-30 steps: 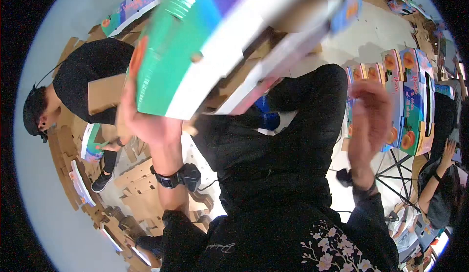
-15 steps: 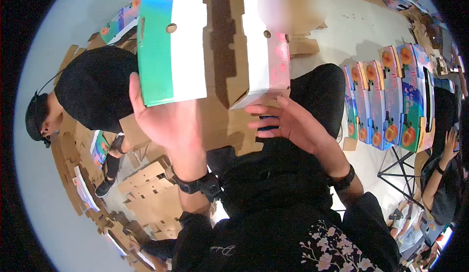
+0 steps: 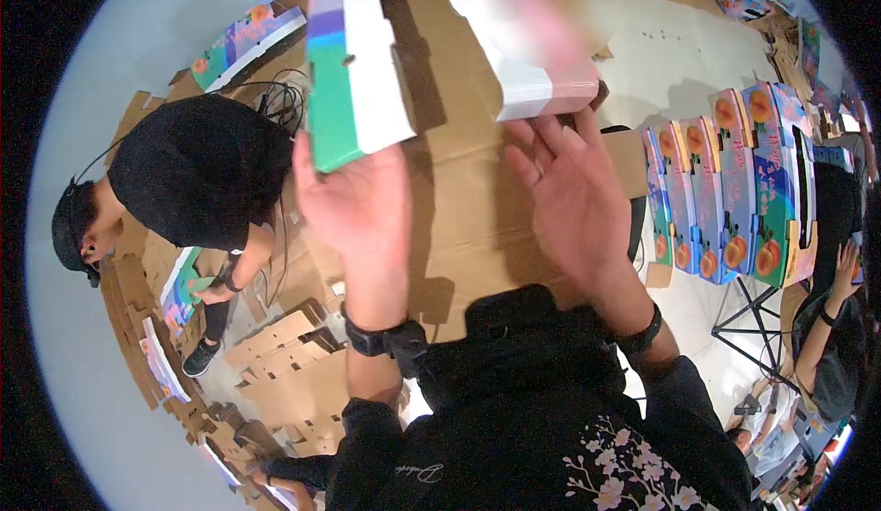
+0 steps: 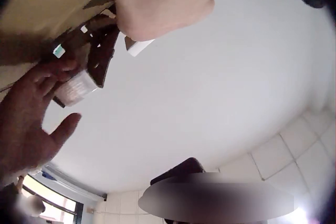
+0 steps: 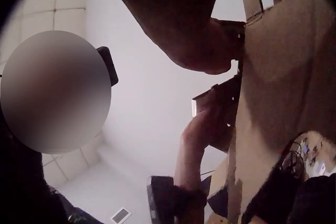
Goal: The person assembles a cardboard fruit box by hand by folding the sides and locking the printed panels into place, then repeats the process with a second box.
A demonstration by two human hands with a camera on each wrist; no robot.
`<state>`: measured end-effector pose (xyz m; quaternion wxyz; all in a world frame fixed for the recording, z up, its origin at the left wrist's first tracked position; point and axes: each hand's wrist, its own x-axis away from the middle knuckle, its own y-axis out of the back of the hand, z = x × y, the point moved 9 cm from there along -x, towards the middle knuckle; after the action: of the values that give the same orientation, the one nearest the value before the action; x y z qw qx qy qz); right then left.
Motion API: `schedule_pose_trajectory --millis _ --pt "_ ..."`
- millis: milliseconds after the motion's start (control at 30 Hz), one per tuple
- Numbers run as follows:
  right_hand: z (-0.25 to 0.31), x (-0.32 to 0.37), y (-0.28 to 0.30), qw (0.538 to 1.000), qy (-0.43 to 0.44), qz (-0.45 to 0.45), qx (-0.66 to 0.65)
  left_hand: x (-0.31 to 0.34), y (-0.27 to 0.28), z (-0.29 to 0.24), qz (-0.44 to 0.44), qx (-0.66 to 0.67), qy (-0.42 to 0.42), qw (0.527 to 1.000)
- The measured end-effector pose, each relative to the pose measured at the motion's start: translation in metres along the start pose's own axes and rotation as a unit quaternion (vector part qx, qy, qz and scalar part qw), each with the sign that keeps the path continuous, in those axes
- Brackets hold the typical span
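A printed cardboard carton [image 3: 468, 176] with a plain brown inside is spread before my body, its side walls folded up. In the head view my left hand [image 3: 360, 208] holds the near end of the green and white wall [image 3: 332, 107], thumb along its outer side, other fingers hidden. The near end of the pink and white wall [image 3: 551, 96] is in my right hand [image 3: 580, 204], palm up. From the left wrist view, the right hand's fingers [image 4: 44, 79] lie at that wall's end, with the thumb spread away from it.
Several printed cartons [image 3: 720, 185] stand in a row on the right, above a black metal stand [image 3: 757, 323]. Brown cardboard sheets [image 3: 294, 364] pile at lower left. A person in black [image 3: 202, 158] bends over on the left, holding another carton piece [image 3: 179, 286].
My right hand has come from the right to the pink wall's end. The carton has turned and spread wider, its two walls farther apart, with more brown inside showing.
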<state>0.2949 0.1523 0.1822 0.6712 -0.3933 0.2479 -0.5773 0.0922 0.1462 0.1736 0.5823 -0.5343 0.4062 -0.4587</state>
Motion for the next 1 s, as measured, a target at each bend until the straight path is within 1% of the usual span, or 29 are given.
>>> schedule_pose_trajectory --millis 33,67,100,133,167,233,267,367,400,467,533,567,633,667,700,733,767,833,867,900,933,967,1000 --pt "-0.002 -0.007 0.008 1.0 -0.006 -0.006 0.009 0.006 0.009 0.007 -0.023 0.004 -0.006 1.0" --pt "-0.004 -0.016 0.023 1.0 -0.012 -0.012 0.017 0.011 0.024 0.008 -0.064 -0.036 -0.025 0.997" --pt "-0.002 -0.023 0.034 0.999 -0.018 -0.019 0.026 0.018 0.031 0.012 -0.087 -0.036 -0.02 0.995" --pt "-0.003 -0.025 0.045 0.997 -0.06 -0.045 0.02 0.024 0.044 0.016 -0.122 -0.04 -0.015 0.992" --pt "-0.005 -0.022 0.055 0.994 -0.089 -0.054 0.022 0.032 0.061 0.018 -0.159 -0.043 -0.01 0.986" --pt "-0.019 -0.014 0.078 0.986 -0.149 -0.071 0.027 0.047 0.09 0.021 -0.174 -0.013 0.011 0.985" --pt "-0.023 -0.008 0.091 0.98 -0.166 -0.105 0.017 0.053 0.101 0.02 -0.225 -0.036 0.002 0.974" --pt "-0.049 0.007 0.15 0.967 -0.239 -0.081 0.035 0.075 0.146 0.015 -0.288 -0.049 -0.006 0.956" --pt "-0.056 0.012 0.165 0.964 -0.251 -0.071 0.057 0.081 0.156 0.015 -0.301 -0.062 0.003 0.952" --pt "-0.065 0.027 0.178 0.955 -0.273 -0.054 0.099 0.094 0.172 0.018 -0.326 -0.087 0.025 0.941" --pt "-0.063 0.05 0.182 0.934 -0.326 -0.056 0.133 0.109 0.181 0.02 -0.353 -0.118 0.045 0.927" --pt "-0.06 0.06 0.179 0.923 -0.351 -0.055 0.15 0.118 0.186 0.022 -0.371 -0.135 0.1 0.913" --pt "-0.037 0.069 0.182 0.903 -0.349 -0.032 0.248 0.14 0.191 0.017 -0.401 -0.166 0.205 0.877" --pt "-0.025 0.073 0.186 0.89 -0.347 -0.02 0.297 0.146 0.181 0.015 -0.353 -0.24 0.234 0.873" --pt "-0.009 0.075 0.193 0.873 -0.305 -0.039 0.379 0.156 0.167 0.015 -0.303 -0.31 0.263 0.862" --pt "0.007 0.078 0.198 0.847 -0.262 -0.057 0.458 0.166 0.152 0.016 -0.251 -0.377 0.29 0.843" --pt "0.024 0.08 0.203 0.815 -0.216 -0.074 0.533 0.175 0.136 0.013 -0.217 -0.426 0.308 0.823" --pt "0.052 0.083 0.215 0.728 -0.101 -0.097 0.671 0.188 0.109 0.001 -0.145 -0.518 0.338 0.772" --pt "0.063 0.084 0.219 0.674 -0.04 -0.105 0.73 0.178 0.1 -0.022 -0.091 -0.682 0.248 0.682" --pt "0.06 0.088 0.226 0.681 -0.045 -0.096 0.724 0.171 0.086 -0.041 -0.032 -0.815 0.147 0.56" --pt "0.055 0.092 0.234 0.689 -0.051 -0.087 0.718 0.169 0.07 -0.049 0.027 -0.911 0.04 0.411" --pt "0.05 0.096 0.24 0.697 -0.057 -0.079 0.71 0.17 0.079 -0.061 -0.033 -0.922 0.04 0.383" --pt "0.041 0.1 0.249 0.679 -0.111 -0.021 0.726 0.171 0.088 -0.073 -0.091 -0.93 0.04 0.353"
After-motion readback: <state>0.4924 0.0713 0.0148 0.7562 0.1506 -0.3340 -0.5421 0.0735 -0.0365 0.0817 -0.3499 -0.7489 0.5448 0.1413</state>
